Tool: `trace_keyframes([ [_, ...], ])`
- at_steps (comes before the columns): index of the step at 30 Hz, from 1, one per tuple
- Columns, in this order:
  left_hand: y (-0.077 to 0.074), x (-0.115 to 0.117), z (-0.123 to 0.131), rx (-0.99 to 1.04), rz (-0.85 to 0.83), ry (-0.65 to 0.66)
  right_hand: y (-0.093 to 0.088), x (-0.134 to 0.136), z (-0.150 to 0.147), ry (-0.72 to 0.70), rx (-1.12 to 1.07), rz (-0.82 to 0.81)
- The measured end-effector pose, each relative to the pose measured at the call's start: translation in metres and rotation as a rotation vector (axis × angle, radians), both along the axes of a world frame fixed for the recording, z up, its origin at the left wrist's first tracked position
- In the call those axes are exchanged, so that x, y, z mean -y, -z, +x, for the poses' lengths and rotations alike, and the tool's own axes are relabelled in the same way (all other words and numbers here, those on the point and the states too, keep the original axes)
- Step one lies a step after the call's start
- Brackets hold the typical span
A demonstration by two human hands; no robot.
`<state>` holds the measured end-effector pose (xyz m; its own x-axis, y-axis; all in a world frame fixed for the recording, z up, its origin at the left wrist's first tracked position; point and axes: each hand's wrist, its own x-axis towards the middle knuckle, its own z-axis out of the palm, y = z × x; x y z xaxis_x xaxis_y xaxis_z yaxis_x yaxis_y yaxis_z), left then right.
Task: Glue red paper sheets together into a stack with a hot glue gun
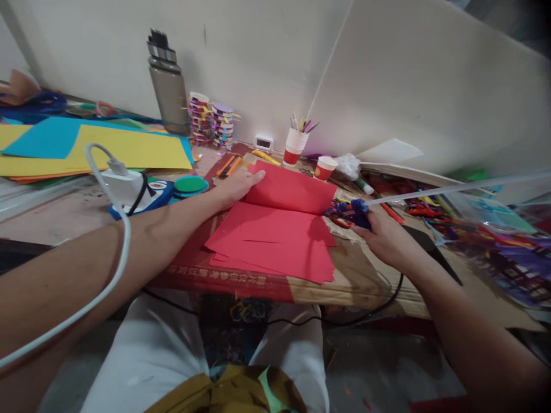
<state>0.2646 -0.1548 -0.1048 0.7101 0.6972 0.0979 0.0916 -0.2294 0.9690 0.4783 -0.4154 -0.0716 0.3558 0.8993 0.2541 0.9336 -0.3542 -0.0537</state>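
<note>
My left hand [242, 184] grips the left end of a folded-up flap of red paper [293, 186], its thumb lying on the sheet. Below that flap several more sheets of red paper [275, 252] lie in a loose stack. In my right hand [385, 235] is a blue glue gun [355, 212], with a long translucent glue stick [456, 188] running out of its back to the right. The front of the glue gun is at the right end of the flap; whether it touches the paper I cannot tell.
A grey water bottle [169, 92] stands at the back left beside yellow paper [129, 150]. Paper cups [297, 140] hold pens. A white charger [124, 186] sits at the left, its cable crossing my left forearm. Colourful craft scraps [512, 252] lie at the right.
</note>
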Motion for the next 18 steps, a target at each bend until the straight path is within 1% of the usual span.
trace_keyframes([
  [5, -0.0034, 0.0022, -0.0012, 0.0, 0.047, -0.031, 0.0013, 0.0006, 0.0007, 0.004, 0.016, 0.008],
  [11, 0.001, -0.0009, 0.0011, 0.014, 0.032, -0.003, 0.0004, 0.0017, 0.0005, 0.009, 0.051, 0.004],
  [15, 0.0017, -0.0013, 0.0019, 0.02, 0.003, -0.019, -0.0024, -0.0002, -0.0052, -0.006, 0.031, -0.009],
  [18, 0.0014, -0.0013, 0.0018, 0.013, 0.022, -0.014, -0.0031, -0.0036, -0.0073, 0.0, -0.005, -0.018],
])
